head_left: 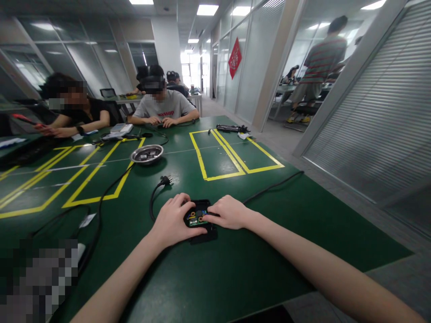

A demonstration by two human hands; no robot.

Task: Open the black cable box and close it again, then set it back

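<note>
An open black plastic case, like a power adapter housing, lies on the green table with a circuit board showing inside. Copper-coloured coils and a silvery cylindrical part stand on the board. My left hand grips the case from the left, thumb along the near side and fingers at the far edge. From the right, my right hand reaches in, its closed fingertips on the right edge of the board; the exact contact is partly hidden. A flat black piece, perhaps the cover, lies under the near side.
A black power plug with its cord lies beyond my left hand. Another black cable runs off to the right. A metal bowl holds small metal parts. Yellow tape marks the table. Two people sit across, and a small black tripod lies at the far edge.
</note>
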